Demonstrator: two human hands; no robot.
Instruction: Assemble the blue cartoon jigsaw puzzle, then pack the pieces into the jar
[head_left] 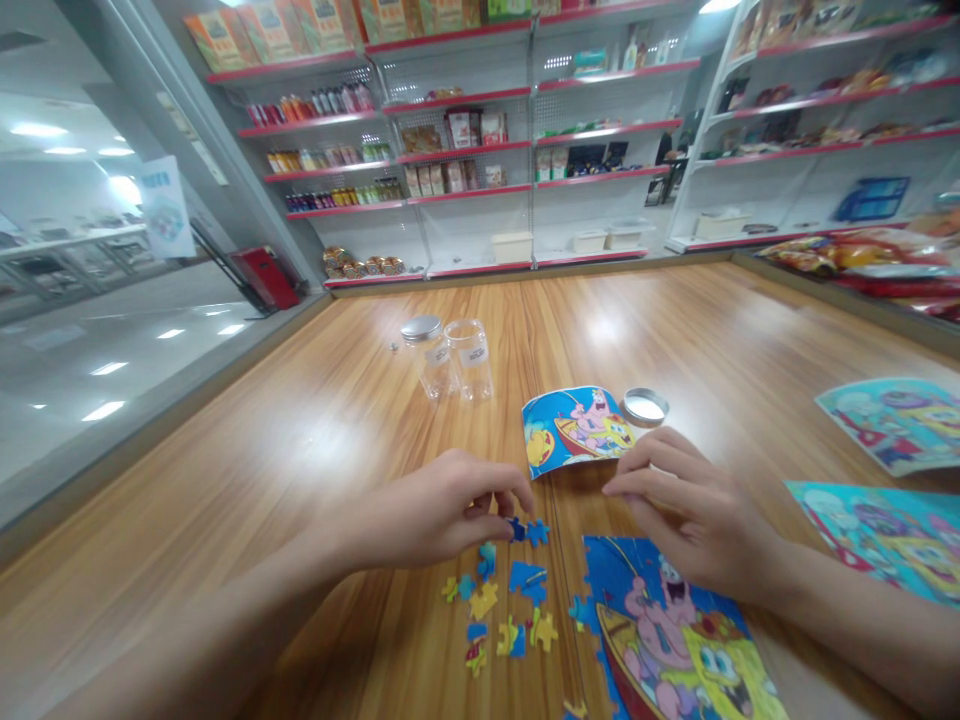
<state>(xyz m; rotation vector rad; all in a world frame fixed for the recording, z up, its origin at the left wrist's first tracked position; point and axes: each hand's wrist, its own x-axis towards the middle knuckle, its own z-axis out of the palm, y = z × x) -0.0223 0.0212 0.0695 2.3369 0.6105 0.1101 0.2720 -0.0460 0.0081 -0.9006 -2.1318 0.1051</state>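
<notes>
My left hand (480,505) reaches over loose jigsaw pieces, its thumb and fingers closed on a dark blue puzzle piece (516,530). Right beside that piece lies a lighter blue one (538,532). Several more blue and yellow pieces (484,600) are scattered nearer to me. My right hand (694,510) hovers above the partly assembled cartoon puzzle (652,620), fingers loosely apart and nothing visible in them. The puzzle's left edge is jagged, with a small blue-and-yellow piece (580,612) against it. Past my hands rests a curled picture card (577,430) with the same boat scene.
Two clear jars (472,365) stand farther back, one with a silver lid. Another metal lid (646,406) lies beside the card. Two more cartoon sheets (885,530) are on the right. Stocked shelves (465,145) rise behind the wooden table (337,430); packaged goods (862,255) sit far right.
</notes>
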